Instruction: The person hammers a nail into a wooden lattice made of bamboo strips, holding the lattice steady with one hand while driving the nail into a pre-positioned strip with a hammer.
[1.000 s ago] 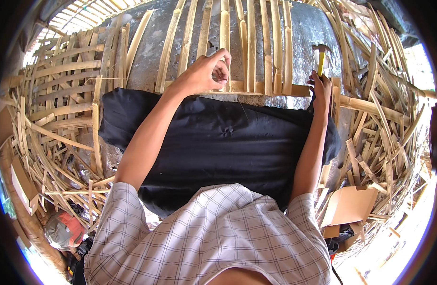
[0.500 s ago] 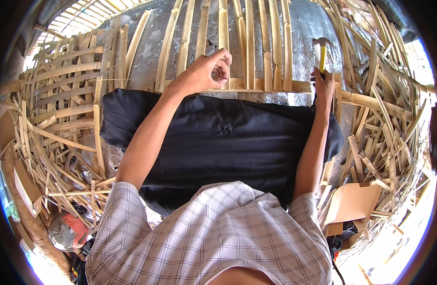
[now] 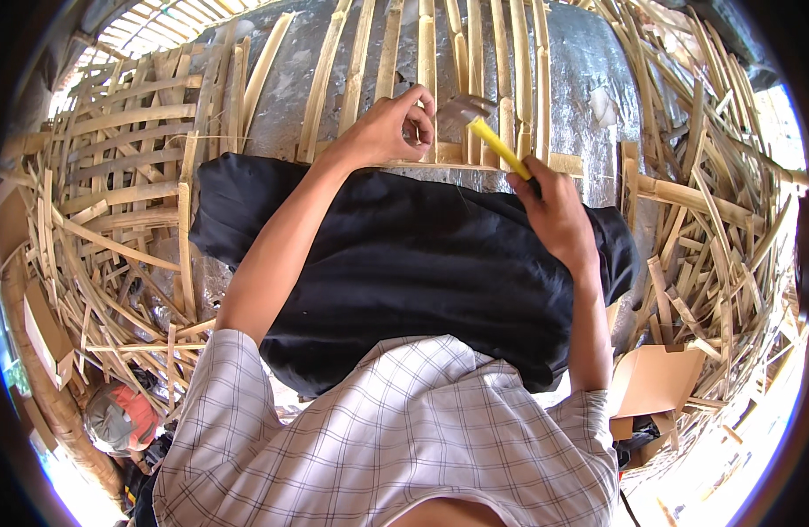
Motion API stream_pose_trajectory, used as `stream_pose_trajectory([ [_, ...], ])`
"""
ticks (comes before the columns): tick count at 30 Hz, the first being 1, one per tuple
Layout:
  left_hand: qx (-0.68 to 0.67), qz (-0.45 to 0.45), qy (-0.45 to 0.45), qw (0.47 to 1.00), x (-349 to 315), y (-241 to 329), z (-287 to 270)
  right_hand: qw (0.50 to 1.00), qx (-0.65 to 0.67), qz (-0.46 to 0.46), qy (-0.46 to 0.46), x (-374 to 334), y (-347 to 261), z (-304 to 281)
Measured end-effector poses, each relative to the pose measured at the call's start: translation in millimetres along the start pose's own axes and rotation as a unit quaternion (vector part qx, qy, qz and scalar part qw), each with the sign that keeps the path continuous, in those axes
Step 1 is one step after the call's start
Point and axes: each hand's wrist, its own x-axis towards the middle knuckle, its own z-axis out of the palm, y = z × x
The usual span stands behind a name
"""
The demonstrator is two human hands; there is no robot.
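Note:
My right hand (image 3: 558, 211) is wrapped round the handle of a claw hammer (image 3: 497, 145) with a yellow shaft. The hammer is tilted up to the left, its dark metal head just right of my left hand (image 3: 387, 132). That left hand is closed in a pinch over a bamboo cross strip (image 3: 564, 165); whatever is between its fingertips is too small to name. Several upright bamboo slats (image 3: 355, 66) run away from the cross strip, side by side with gaps. Black cloth (image 3: 404, 272) covers my lap just below the strip.
A woven bamboo lattice (image 3: 128, 154) stands on the left. Loose bamboo strips (image 3: 712, 255) are heaped on the right, near an open cardboard box (image 3: 655, 382). A grey and red cap-like item (image 3: 119, 420) lies at lower left. A grey, worn surface (image 3: 589, 70) lies under the slats.
My right hand has swung the hammer leftward from the far right, bringing its head beside my left hand. The left hand keeps its pinch at the cross strip. The view has shifted slightly.

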Motion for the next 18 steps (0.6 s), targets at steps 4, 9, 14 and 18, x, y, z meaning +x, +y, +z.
stream_pose_trajectory([
  [4, 0.011, 0.0, -0.009, 1.0, 3.3, 0.1, 0.1, 1.0, -0.025, -0.012, -0.005, -7.4, 8.6, 18.8],
  [9, 0.026, 0.0, 0.006, 1.0, 0.0, 2.8, 0.4, 0.999, -0.018, -0.019, 0.02, -10.7, -1.9, 17.1],
  [14, 0.037, -0.014, -0.008, 0.999, 2.4, 2.7, -1.8, 0.996, -0.024, -0.062, 0.06, -16.0, -2.8, 30.0],
  [18, 0.021, -0.021, -0.005, 1.0, -1.1, 1.3, -1.4, 0.994, -0.04, -0.089, 0.048, -13.8, -0.3, 33.0],
])
